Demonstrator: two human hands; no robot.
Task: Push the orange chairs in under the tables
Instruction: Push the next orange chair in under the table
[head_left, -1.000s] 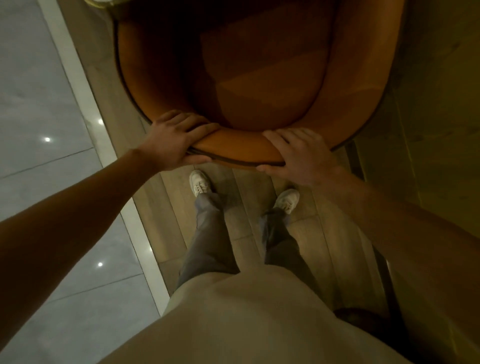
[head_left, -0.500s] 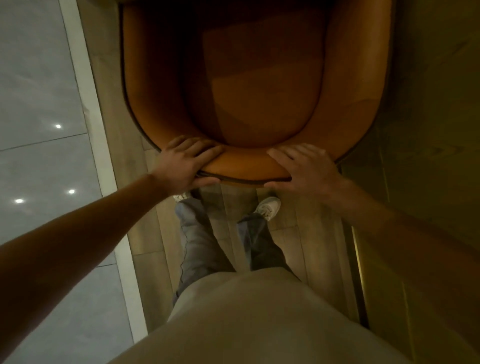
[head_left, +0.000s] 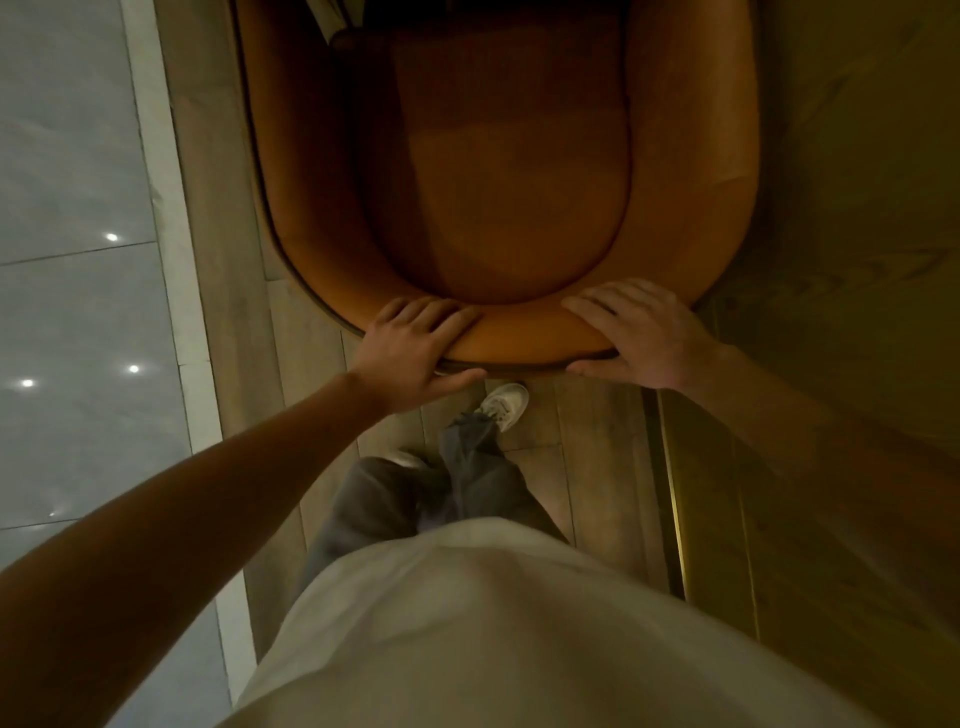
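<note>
An orange upholstered chair (head_left: 498, 171) with a curved, padded backrest fills the upper middle of the head view, seen from behind and above. My left hand (head_left: 415, 343) grips the left part of the backrest rim, fingers over the top and thumb under the back edge. My right hand (head_left: 634, 332) grips the right part of the same rim in the same way. A dark edge at the top, above the seat, may be a table (head_left: 353, 21); I cannot make it out.
Wooden plank floor (head_left: 587, 441) lies under the chair and my feet. A pale stone strip (head_left: 171, 291) and glossy grey tiles (head_left: 67, 312) run along the left. A dim wooden wall or panel (head_left: 841, 312) stands close on the right.
The chair has slid forward, away from me, with both hands still on the backrest. I have stepped after it, one foot now ahead of the other.
</note>
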